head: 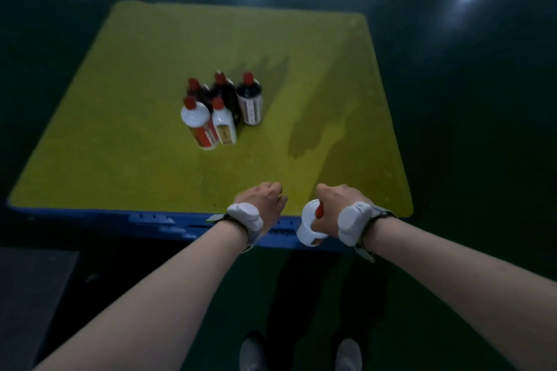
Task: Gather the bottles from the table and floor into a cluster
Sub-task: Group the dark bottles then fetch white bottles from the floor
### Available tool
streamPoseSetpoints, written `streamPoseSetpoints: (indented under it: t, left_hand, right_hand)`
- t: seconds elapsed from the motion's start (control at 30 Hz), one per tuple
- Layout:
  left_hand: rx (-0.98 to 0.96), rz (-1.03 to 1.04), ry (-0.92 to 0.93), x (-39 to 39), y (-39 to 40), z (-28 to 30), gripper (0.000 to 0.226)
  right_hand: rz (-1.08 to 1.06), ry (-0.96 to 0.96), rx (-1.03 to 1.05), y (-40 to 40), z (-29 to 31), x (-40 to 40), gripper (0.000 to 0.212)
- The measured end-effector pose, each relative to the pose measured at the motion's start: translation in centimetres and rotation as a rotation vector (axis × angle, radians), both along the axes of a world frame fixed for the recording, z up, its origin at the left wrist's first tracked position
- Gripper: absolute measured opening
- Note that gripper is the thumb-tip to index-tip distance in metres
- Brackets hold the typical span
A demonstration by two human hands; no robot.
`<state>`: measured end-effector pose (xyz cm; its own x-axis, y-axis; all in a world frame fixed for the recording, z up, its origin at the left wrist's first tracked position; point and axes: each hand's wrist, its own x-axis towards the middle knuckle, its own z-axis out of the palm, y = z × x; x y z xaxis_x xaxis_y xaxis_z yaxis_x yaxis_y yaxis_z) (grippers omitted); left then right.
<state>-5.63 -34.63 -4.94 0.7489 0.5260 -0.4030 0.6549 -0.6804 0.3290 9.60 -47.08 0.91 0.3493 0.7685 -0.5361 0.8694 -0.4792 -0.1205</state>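
Note:
Several red-capped bottles stand in a tight cluster [221, 110] on the yellow table top [126, 117]: two white ones [197, 117] at the front and dark ones [249, 99] behind. My right hand [337, 205] grips a white bottle with a red cap [310, 226] by its neck, over the table's near edge. My left hand [265, 199] hovers beside it over the same edge, fingers curled, holding nothing that I can see. Both wrists carry white strapped devices.
The table has a blue rim [120, 217] along its near side. A dark green floor [482, 129] surrounds it. A dark block [33, 289] sits at the lower left. My grey shoes [301, 352] show below.

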Motion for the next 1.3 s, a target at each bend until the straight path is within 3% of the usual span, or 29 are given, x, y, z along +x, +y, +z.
streamPoseSetpoints:
  t: [0.23, 0.6, 0.97, 1.2, 1.3]
  left_hand:
    - [0.048, 0.099, 0.049, -2.3, 7.8, 4.8, 0.027]
    - [-0.049, 0.270, 0.189, 0.1, 17.8, 0.6, 0.037]
    - [-0.069, 0.323, 0.154, 2.8, 20.9, -1.3, 0.041]
    - [-0.104, 0.377, 0.124, 2.5, 21.8, -1.0, 0.055]
    - [-0.064, 0.358, 0.136, 1.9, 21.4, 0.3, 0.051]
  right_hand:
    - [0.022, -0.018, 0.114, 11.3, 4.3, -0.1, 0.031]
    - [0.128, 0.044, 0.091, 27.6, 0.8, 3.4, 0.030]
    - [0.261, 0.083, 0.058, 32.5, -1.7, 5.0, 0.025]
    - [0.266, 0.071, 0.065, 34.4, -3.6, 4.4, 0.013]
    - [0.249, 0.060, 0.078, 34.7, -3.9, 4.3, 0.011]
